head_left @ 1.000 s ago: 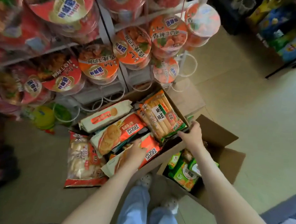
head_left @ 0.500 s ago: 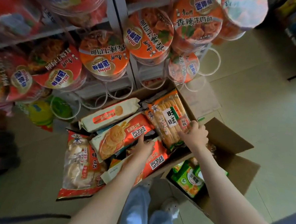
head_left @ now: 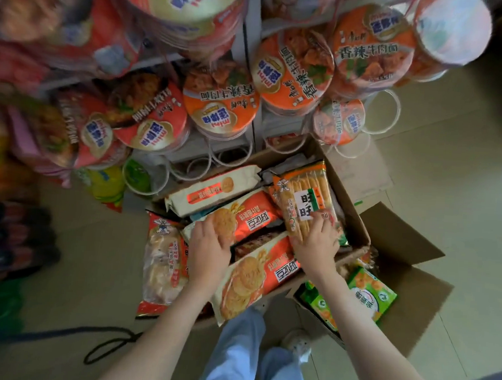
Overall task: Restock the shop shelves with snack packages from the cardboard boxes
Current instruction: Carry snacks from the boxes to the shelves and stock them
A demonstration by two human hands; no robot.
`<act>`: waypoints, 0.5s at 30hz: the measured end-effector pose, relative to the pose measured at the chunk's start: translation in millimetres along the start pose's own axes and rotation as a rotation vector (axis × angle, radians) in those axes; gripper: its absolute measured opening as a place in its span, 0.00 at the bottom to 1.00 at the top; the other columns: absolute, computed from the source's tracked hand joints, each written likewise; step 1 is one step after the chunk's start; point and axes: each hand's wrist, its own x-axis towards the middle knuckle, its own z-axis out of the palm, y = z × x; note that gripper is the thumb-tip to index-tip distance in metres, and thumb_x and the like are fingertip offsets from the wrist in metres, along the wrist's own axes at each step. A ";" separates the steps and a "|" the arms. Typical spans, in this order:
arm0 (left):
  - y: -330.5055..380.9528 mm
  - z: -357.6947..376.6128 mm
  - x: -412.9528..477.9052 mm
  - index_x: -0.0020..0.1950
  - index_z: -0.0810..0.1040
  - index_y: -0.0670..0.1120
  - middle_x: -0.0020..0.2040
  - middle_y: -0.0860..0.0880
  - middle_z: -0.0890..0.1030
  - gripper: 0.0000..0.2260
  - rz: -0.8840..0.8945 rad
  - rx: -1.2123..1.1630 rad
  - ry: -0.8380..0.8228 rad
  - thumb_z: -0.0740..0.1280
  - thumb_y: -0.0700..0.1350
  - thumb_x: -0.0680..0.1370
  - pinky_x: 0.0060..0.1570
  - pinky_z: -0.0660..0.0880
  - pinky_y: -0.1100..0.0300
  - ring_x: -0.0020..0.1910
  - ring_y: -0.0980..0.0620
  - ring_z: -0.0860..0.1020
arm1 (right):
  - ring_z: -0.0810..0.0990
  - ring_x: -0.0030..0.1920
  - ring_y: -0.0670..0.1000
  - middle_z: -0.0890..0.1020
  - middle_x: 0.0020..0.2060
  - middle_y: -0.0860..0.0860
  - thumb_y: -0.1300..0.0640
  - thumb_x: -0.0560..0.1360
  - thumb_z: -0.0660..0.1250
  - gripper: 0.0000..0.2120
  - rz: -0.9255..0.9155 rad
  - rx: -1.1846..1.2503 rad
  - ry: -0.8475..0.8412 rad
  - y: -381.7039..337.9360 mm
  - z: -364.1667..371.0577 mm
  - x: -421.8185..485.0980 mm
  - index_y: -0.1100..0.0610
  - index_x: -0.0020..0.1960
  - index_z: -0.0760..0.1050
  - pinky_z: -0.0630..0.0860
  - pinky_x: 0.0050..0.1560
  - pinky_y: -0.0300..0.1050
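Two hands moved deeper into box [head_left: 356, 222]: left hand [head_left: 209, 246] now flat, fingers spread, on orange biscuit pack [head_left: 242, 218]; right hand [head_left: 317, 241] clasped on striped cracker bag [head_left: 305, 199].

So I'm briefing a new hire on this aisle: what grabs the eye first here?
The orange-lidded noodle cups crowding the rack up top. Below them, an open cardboard box heaped with snack packs, the left hand on an orange biscuit pack, the right hand on a rice cracker bag.

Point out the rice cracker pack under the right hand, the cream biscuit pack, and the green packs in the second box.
rice cracker pack [head_left: 301, 190], head view, clear upper part.
cream biscuit pack [head_left: 211, 190], head view, middle.
green packs [head_left: 371, 291], head view, front face.
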 end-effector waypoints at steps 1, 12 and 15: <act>-11.5 -10.6 -1.0 0.72 0.64 0.43 0.64 0.43 0.70 0.23 -0.013 0.095 0.035 0.64 0.44 0.78 0.62 0.69 0.50 0.65 0.44 0.68 | 0.61 0.70 0.58 0.62 0.70 0.56 0.52 0.76 0.64 0.30 -0.045 -0.045 -0.049 -9.0 5.1 -6.1 0.57 0.73 0.57 0.59 0.68 0.58; -93.2 -61.4 2.3 0.76 0.50 0.48 0.59 0.44 0.78 0.39 -0.513 -0.097 -0.255 0.72 0.49 0.74 0.43 0.75 0.53 0.47 0.45 0.78 | 0.67 0.66 0.59 0.69 0.66 0.56 0.52 0.77 0.65 0.26 -0.167 -0.092 -0.442 -76.8 52.7 -61.8 0.58 0.71 0.62 0.68 0.62 0.50; -85.9 -74.0 2.2 0.74 0.51 0.50 0.51 0.47 0.79 0.36 -0.448 -0.011 -0.247 0.69 0.52 0.75 0.39 0.74 0.55 0.44 0.45 0.78 | 0.68 0.66 0.58 0.69 0.66 0.56 0.52 0.77 0.64 0.24 -0.154 -0.095 -0.491 -85.6 47.3 -68.7 0.58 0.70 0.64 0.68 0.63 0.49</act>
